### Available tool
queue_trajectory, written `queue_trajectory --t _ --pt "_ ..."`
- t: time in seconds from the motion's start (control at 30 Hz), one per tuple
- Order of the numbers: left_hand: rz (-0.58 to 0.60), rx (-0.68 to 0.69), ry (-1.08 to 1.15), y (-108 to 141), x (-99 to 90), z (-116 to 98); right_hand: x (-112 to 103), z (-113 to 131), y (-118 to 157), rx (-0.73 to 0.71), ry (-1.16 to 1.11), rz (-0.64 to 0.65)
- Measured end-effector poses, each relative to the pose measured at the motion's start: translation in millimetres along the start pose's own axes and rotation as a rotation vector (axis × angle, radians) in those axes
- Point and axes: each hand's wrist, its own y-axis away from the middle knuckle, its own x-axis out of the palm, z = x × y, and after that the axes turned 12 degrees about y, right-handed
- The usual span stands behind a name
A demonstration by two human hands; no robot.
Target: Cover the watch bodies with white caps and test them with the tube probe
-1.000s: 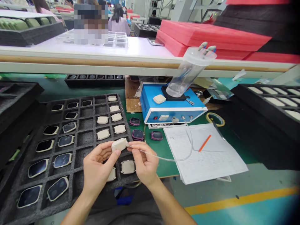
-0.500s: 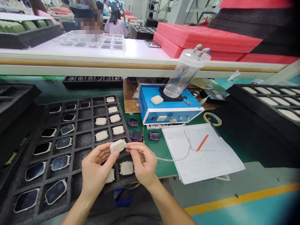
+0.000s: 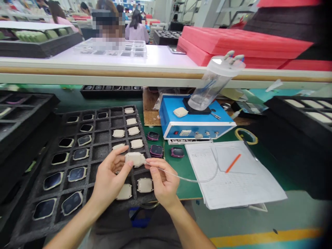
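Observation:
My left hand [image 3: 112,173] grips a cream watch case [image 3: 135,159] between thumb and fingers, above the black foam tray [image 3: 100,152]. My right hand [image 3: 164,178] pinches the end of a thin clear tube [image 3: 193,180] at the right edge of that case. Whether the tip sits in the case or only touches it, I cannot tell. The tube curves back to the front of a blue box-shaped device [image 3: 192,121]. More cream cases lie in the tray's right columns, and dark-screened watch faces [image 3: 77,174] in its left columns.
On the blue device stand a tilted clear cylinder [image 3: 211,86] and another cream case [image 3: 181,111]. Purple watches [image 3: 177,152] lie beside the tray. Written sheets [image 3: 236,180], an orange stick [image 3: 233,163] and a tape roll [image 3: 246,136] are to the right. A shelf [image 3: 103,76] crosses behind.
The view has shifted slightly, so everything sits further right. The watch case has turned so that its flat side shows more. Both hands keep their holds.

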Motion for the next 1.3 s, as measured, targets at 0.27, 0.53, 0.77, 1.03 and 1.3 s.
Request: queue_trajectory --t 0.27,0.53,0.77,1.03,1.3 --pt "-0.042 0.078 -0.705 -160.8 -37.9 24.8 -0.3 -0.2 6.0 0.045 0.003 0.015" --pt "-0.078 0.155 -0.980 -188.1 -74.2 38.5 -0.6 3.2 0.2 0.016 0.032 0.045" --pt "0.015 0.029 -1.032 -231.7 -95.9 29.8 -0.3 0.5 1.1 0.044 0.062 0.033" --pt "-0.007 0.020 -0.876 -227.4 -78.1 8.9 0.3 1.8 5.7 0.083 0.044 -0.021" --pt "0.108 0.036 -0.336 -85.8 -26.3 -21.4 2.6 4.9 4.1 0.046 0.001 -0.107"
